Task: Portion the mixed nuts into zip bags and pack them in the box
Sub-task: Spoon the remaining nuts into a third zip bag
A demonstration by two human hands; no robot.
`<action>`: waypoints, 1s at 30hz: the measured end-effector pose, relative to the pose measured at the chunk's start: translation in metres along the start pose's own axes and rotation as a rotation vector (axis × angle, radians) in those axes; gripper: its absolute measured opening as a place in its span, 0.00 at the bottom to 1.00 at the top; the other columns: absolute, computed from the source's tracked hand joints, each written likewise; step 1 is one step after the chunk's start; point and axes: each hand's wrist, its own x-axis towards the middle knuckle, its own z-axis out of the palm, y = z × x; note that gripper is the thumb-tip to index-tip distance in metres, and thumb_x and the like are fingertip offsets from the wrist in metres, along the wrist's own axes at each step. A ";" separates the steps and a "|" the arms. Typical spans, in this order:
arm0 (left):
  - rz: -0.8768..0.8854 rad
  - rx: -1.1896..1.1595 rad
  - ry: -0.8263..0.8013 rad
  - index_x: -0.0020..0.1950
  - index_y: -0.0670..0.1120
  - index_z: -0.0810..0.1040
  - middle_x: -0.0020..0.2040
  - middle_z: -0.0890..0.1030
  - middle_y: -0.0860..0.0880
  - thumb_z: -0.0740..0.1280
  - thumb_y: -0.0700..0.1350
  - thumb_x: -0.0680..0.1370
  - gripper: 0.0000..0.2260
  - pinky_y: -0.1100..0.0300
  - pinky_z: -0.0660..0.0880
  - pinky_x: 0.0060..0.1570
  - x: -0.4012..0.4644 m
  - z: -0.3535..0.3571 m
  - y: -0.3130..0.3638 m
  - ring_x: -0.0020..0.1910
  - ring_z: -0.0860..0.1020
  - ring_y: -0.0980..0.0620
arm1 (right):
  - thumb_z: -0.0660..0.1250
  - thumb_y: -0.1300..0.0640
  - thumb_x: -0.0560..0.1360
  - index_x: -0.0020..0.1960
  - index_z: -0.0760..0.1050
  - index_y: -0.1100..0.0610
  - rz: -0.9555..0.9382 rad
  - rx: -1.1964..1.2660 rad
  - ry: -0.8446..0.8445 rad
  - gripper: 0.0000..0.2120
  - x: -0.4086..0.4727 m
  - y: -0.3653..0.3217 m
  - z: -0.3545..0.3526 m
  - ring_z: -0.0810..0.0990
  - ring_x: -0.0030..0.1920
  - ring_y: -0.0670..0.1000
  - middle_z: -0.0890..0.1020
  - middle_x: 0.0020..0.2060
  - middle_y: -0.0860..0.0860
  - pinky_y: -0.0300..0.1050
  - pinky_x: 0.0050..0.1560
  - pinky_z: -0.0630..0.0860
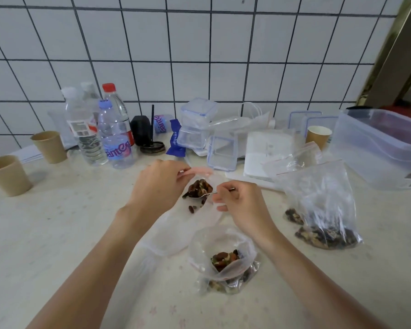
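open zip bag (223,257) holds nuts; left fingers (183,173) pinch bag rim (199,170), right fingers (220,198) grip spoon (201,194)

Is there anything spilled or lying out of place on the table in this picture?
Probably not. A few nuts lie below the loaded spoon, apart from the heap; they seem to lie inside the zip bag that the left hand holds open, but the clear plastic makes this uncertain.

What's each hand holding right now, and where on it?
The left hand pinches the zip bag at its pink top edge. The right hand grips the spoon by its handle end, its bowl loaded with nuts.
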 end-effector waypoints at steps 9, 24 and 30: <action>0.164 -0.037 0.121 0.51 0.51 0.85 0.38 0.81 0.54 0.67 0.54 0.82 0.10 0.54 0.75 0.36 0.001 0.001 0.003 0.36 0.77 0.52 | 0.62 0.62 0.84 0.55 0.80 0.58 0.026 0.008 0.014 0.07 0.001 0.008 -0.002 0.88 0.37 0.52 0.84 0.48 0.52 0.48 0.37 0.85; 0.296 -0.068 0.179 0.59 0.51 0.86 0.43 0.82 0.52 0.71 0.42 0.80 0.09 0.48 0.75 0.40 -0.003 0.007 0.007 0.41 0.78 0.49 | 0.65 0.62 0.83 0.48 0.81 0.55 0.119 0.214 0.016 0.08 0.006 0.022 0.003 0.89 0.45 0.51 0.89 0.44 0.56 0.50 0.52 0.85; 0.280 -0.099 0.217 0.56 0.50 0.86 0.42 0.82 0.53 0.71 0.45 0.81 0.07 0.54 0.74 0.38 0.000 0.004 0.001 0.39 0.76 0.53 | 0.64 0.62 0.84 0.54 0.81 0.56 0.027 0.137 0.039 0.07 0.005 0.025 0.001 0.89 0.43 0.50 0.87 0.46 0.54 0.44 0.46 0.85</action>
